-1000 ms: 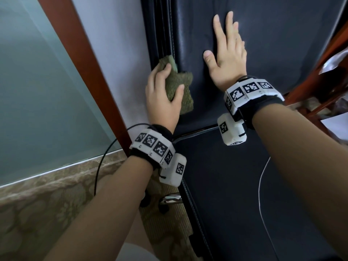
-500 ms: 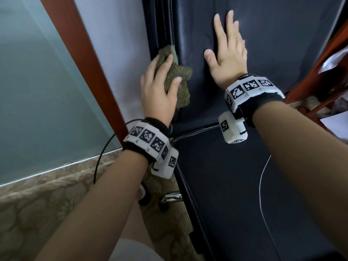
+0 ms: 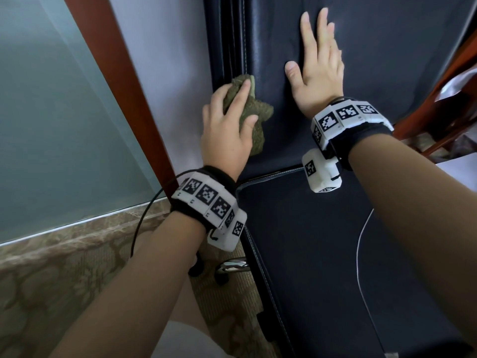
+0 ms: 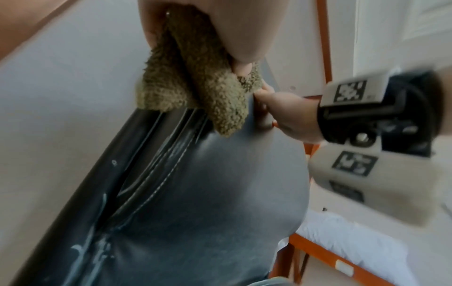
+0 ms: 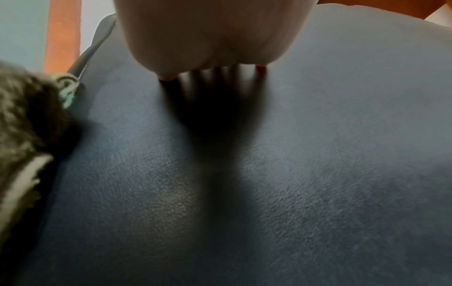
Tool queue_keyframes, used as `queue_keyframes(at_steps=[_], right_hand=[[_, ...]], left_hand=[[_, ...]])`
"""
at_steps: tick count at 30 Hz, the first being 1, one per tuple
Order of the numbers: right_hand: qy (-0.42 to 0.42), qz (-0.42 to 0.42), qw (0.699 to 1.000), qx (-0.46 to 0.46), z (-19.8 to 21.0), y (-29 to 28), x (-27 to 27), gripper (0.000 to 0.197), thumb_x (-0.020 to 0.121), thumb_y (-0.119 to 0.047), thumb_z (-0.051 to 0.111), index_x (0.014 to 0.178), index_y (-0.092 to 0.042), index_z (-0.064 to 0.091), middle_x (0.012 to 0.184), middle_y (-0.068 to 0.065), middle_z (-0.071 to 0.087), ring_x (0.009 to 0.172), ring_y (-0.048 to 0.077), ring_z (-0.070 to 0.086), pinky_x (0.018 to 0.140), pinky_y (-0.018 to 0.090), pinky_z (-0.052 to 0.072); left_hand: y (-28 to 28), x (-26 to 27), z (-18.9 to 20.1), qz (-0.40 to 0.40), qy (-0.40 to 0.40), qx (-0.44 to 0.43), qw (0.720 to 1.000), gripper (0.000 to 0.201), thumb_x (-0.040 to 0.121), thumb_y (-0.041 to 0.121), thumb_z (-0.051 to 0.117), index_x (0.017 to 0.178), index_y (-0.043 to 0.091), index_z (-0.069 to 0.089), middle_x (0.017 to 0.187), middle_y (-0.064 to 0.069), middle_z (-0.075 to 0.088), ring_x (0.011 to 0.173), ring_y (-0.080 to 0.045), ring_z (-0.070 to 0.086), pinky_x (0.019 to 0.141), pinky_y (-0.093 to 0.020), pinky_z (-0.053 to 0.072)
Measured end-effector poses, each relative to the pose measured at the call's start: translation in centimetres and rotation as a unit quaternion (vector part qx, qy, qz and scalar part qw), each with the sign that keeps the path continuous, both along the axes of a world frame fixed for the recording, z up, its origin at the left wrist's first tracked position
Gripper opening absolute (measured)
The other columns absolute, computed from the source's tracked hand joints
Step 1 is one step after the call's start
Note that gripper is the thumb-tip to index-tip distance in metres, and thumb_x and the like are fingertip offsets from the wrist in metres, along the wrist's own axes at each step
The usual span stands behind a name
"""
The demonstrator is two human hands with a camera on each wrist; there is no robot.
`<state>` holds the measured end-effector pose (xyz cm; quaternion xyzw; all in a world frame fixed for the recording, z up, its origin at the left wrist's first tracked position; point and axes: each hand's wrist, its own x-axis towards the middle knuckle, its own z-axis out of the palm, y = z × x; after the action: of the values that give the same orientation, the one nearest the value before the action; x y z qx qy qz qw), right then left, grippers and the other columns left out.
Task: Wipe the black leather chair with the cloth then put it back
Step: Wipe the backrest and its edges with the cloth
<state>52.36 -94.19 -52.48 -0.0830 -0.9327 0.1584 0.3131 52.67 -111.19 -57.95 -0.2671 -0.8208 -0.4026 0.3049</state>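
The black leather chair [image 3: 387,60] fills the right of the head view, backrest above and seat [image 3: 322,267] below. My left hand [image 3: 227,120] grips a bunched olive-green cloth [image 3: 254,117] and presses it on the stitched left edge of the backrest. The left wrist view shows the cloth [image 4: 208,85] wadded under my fingers against that seam, with wet streaks lower on the chair [image 4: 208,193]. My right hand [image 3: 317,65] lies flat, fingers straight, on the backrest to the right of the cloth. In the right wrist view the palm [image 5: 208,34] rests on the leather [image 5: 293,174].
A white wall [image 3: 160,73], a wooden frame [image 3: 124,86] and frosted glass [image 3: 51,125] stand left of the chair. Patterned carpet [image 3: 64,280] lies below, with a black cable [image 3: 139,223]. A thin white cord [image 3: 361,241] crosses the seat. Orange-brown wooden furniture [image 3: 454,73] is at right.
My left hand has slid the cloth leftward and slightly up along the backrest's left seam. The right hand has stayed flat on the backrest.
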Motion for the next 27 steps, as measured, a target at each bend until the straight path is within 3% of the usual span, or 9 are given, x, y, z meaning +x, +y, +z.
queue_keyframes(at_steps=[3, 10, 15, 17, 20, 23, 27], right_hand=[[-0.005, 0.002, 1.0, 0.0, 0.1, 0.1, 0.1, 0.061, 0.095, -0.031, 0.035, 0.149, -0.023, 0.008, 0.157, 0.005, -0.002, 0.144, 0.026, 0.0, 0.114, 0.047, 0.004], [-0.01, 0.0, 1.0, 0.003, 0.2, 0.0, 0.2, 0.061, 0.096, -0.031, 0.034, 0.149, -0.023, 0.007, 0.157, 0.004, -0.003, 0.144, 0.026, -0.001, 0.114, 0.046, 0.003], [-0.016, 0.001, 1.0, 0.007, 0.4, 0.0, 0.1, 0.061, 0.096, -0.032, 0.034, 0.149, -0.022, 0.006, 0.157, 0.006, -0.004, 0.144, 0.026, -0.001, 0.114, 0.047, 0.004], [-0.022, 0.002, 1.0, 0.011, 0.2, 0.1, 0.0, 0.06, 0.097, -0.034, 0.034, 0.149, -0.021, 0.006, 0.157, 0.007, -0.004, 0.144, 0.026, -0.002, 0.114, 0.047, 0.004], [-0.019, -0.004, 1.0, 0.011, 0.1, 0.1, -0.1, 0.061, 0.097, -0.033, 0.035, 0.149, -0.021, 0.006, 0.157, 0.007, -0.004, 0.144, 0.027, -0.001, 0.114, 0.047, 0.004], [-0.012, -0.009, 1.0, 0.01, 0.1, 0.0, -0.1, 0.061, 0.096, -0.031, 0.035, 0.149, -0.022, 0.007, 0.157, 0.006, -0.003, 0.144, 0.027, -0.001, 0.114, 0.047, 0.005], [-0.009, -0.011, 1.0, 0.008, -0.1, 0.0, -0.3, 0.061, 0.096, -0.031, 0.034, 0.149, -0.021, 0.007, 0.157, 0.006, -0.002, 0.144, 0.027, -0.001, 0.114, 0.047, 0.004]], left_hand=[[0.6, 0.1, -0.5, 0.026, 0.011, -0.048, 0.998, 0.047, 0.084, 0.023, 0.048, 0.13, 0.015, 0.055, 0.126, -0.018, 0.053, 0.099, -0.038, 0.053, 0.075, -0.038, 0.05], [0.7, 1.3, -2.7, 0.03, -0.027, -0.077, 0.996, 0.047, 0.082, 0.024, 0.044, 0.126, 0.017, 0.058, 0.123, -0.017, 0.055, 0.094, -0.036, 0.055, 0.061, -0.038, 0.052], [-0.4, 1.5, -1.9, 0.0, -0.008, -0.049, 0.999, 0.042, 0.083, 0.021, 0.05, 0.122, 0.011, 0.061, 0.122, -0.015, 0.053, 0.099, -0.034, 0.05, 0.066, -0.034, 0.048], [-1.0, 1.4, -1.0, -0.001, 0.019, -0.019, 1.0, 0.042, 0.084, 0.021, 0.052, 0.124, 0.011, 0.06, 0.123, -0.014, 0.051, 0.104, -0.03, 0.047, 0.077, -0.03, 0.042], [-0.9, 0.7, 0.7, 0.009, 0.015, 0.02, 1.0, 0.045, 0.083, 0.021, 0.051, 0.126, 0.009, 0.058, 0.125, -0.018, 0.051, 0.11, -0.035, 0.048, 0.092, -0.026, 0.03], [0.0, 0.0, 0.6, 0.029, -0.025, 0.023, 0.999, 0.047, 0.085, 0.025, 0.047, 0.129, 0.011, 0.056, 0.127, -0.018, 0.05, 0.111, -0.035, 0.049, 0.086, -0.028, 0.033], [0.3, 0.7, -3.0, 0.043, -0.045, 0.014, 0.998, 0.046, 0.086, 0.026, 0.047, 0.129, 0.01, 0.056, 0.123, -0.019, 0.053, 0.105, -0.036, 0.052, 0.078, -0.033, 0.044]])
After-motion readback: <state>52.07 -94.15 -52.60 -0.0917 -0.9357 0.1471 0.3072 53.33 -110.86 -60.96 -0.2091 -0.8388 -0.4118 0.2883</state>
